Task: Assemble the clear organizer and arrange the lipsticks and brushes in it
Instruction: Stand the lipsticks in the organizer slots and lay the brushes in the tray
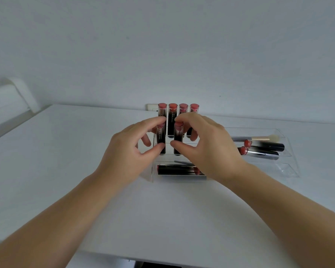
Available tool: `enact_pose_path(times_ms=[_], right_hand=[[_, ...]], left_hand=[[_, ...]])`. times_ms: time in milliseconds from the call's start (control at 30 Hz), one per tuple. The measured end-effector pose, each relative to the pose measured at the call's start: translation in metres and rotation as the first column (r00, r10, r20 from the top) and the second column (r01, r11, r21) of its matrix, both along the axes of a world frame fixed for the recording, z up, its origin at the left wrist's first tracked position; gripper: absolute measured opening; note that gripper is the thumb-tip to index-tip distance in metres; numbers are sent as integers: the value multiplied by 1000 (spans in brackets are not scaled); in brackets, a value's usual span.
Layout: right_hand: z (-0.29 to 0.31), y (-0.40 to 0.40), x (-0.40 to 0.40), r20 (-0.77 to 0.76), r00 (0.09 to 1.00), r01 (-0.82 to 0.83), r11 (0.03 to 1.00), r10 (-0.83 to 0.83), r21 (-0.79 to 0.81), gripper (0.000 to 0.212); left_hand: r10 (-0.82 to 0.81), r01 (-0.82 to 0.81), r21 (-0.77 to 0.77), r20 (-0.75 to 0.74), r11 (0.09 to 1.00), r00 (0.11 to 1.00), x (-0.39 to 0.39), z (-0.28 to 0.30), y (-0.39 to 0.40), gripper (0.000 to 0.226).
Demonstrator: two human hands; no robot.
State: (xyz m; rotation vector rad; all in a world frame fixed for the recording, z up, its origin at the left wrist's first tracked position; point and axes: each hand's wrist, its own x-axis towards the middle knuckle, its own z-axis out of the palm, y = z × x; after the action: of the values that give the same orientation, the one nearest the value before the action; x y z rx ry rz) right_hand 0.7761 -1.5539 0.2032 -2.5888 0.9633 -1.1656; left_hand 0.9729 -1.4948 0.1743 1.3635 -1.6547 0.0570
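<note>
**Organizer partly filled; loose items remain**

Nearest, one lipstick (179, 169) lies flat in the clear organizer's (153, 174) front trough. Behind it, the left hand (127, 149) pinches an upright front-row lipstick (161, 139) and the right hand (205, 144) pinches its neighbour (178, 139). Four back-row lipsticks (172, 117) stand seated. To the right, a separate clear tray (290, 154) holds more lipsticks and a brush (265, 138); judged about half done.
</note>
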Motion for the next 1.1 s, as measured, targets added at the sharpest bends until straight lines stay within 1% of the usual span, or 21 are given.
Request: enact_pose_path(times_ms=[100,200,333,433,567,667,733,900,1100], right_hand=[[-2,2,-1,3,1000,-9,1000,9,1,40],[-6,3,0,44,999,-11,1000,10,26,39],[-12,-1,4,137,991,-1,996,-12,91,33],[-14,-1,7,162,987,3,996,-17,84,34],[-15,-1,8,152,988,-12,998,2,67,46],[-14,0,7,123,992,9,1000,-13,29,40],[-13,1,6,103,995,13,1000,-16,24,41],[-12,4,6,98,995,-17,997,9,79,44],[-15,3,8,118,993,17,994,-29,105,44]], left_hand=[[0,0,16,-17,1000,1000,1,1,-1,62],[8,-8,20,-9,1000,1000,1,2,-1,63],[-6,6,10,8,1000,1000,1,2,-2,60],[-13,13,2,18,1000,1000,0,4,-3,58],[-27,27,4,8,1000,1000,-1,5,-3,58],[-32,32,-5,6,999,999,-1,5,-3,56],[-36,36,-13,16,999,999,0,5,-2,56],[-37,38,-14,28,999,999,-1,5,-2,57],[-30,31,-9,20,999,999,-2,6,-1,57]])
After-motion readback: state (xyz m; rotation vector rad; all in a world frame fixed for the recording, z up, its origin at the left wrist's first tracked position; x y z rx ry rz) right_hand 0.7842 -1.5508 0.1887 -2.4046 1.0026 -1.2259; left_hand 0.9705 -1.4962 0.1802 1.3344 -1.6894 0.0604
